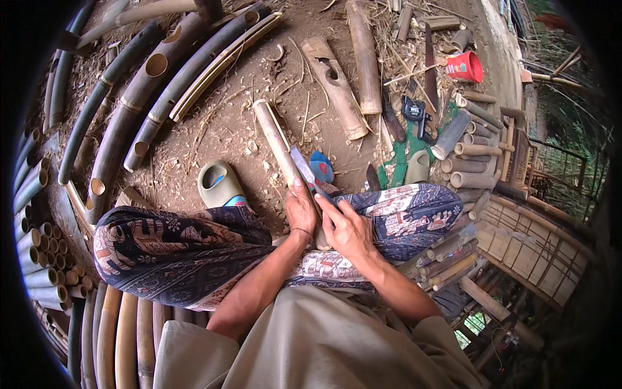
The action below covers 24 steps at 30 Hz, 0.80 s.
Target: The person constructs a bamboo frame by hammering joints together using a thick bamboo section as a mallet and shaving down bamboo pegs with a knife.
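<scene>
A split length of bamboo [275,139] lies aslant between my bent knees, its far end pointing up and to the left. Wrapped round its near part is my left hand [301,211]. My right hand [348,230] is closed on the handle of a knife [302,163], fingers pressed together beside the left hand. The knife's broad, pale blade lies along the bamboo's right side, just past my left fingers. The near end of the bamboo is partly hidden by my hands.
Thick bamboo poles [136,97] lie at the far left. A cracked bamboo piece [334,87] rests on the chip-strewn dirt ahead. To the right are a red cup [465,67], a black tool [413,110], a green cloth [400,159] and stacked bamboo pieces [476,149]. An olive clog [219,183] stands near my left knee.
</scene>
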Tool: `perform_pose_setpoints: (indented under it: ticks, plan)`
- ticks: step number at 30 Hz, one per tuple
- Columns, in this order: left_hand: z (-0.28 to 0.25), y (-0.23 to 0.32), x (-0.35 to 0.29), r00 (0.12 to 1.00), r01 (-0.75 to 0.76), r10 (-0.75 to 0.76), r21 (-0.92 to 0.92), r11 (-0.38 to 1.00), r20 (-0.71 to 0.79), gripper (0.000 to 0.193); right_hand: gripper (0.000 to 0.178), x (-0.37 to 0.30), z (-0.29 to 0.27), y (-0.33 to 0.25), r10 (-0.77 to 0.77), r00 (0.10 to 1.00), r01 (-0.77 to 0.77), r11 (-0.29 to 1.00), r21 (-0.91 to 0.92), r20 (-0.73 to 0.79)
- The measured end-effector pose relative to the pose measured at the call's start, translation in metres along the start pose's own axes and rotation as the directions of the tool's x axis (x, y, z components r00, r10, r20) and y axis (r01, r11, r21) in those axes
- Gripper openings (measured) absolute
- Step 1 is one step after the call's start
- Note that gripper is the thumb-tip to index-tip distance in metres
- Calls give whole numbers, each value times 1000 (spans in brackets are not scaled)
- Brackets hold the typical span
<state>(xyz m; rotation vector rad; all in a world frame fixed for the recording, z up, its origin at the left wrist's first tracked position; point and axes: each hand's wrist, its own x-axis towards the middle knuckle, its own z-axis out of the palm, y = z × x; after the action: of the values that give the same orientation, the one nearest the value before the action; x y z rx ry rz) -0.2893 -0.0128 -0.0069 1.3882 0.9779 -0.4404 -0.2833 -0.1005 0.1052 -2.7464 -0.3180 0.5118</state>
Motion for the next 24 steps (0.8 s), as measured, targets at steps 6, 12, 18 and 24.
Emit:
perform_pose_setpoints:
  ticks: [6,12,18,24]
  plan:
    - [-2,-13,7,999,-37,36,-46,998,-12,68,37,41,15,-3,18,1000,-18,997,73,-5]
    - [0,-8,6,999,-36,35,-35,999,-26,69,34,68,21,-7,51,998,-48,994,96,-34]
    - [-6,-12,6,999,-23,20,71,997,41,76,37,113,38,-11,94,995,-90,989,121,-26]
    - [1,-22,16,999,-49,49,69,996,-2,77,40,133,30,-17,102,995,-101,981,164,0]
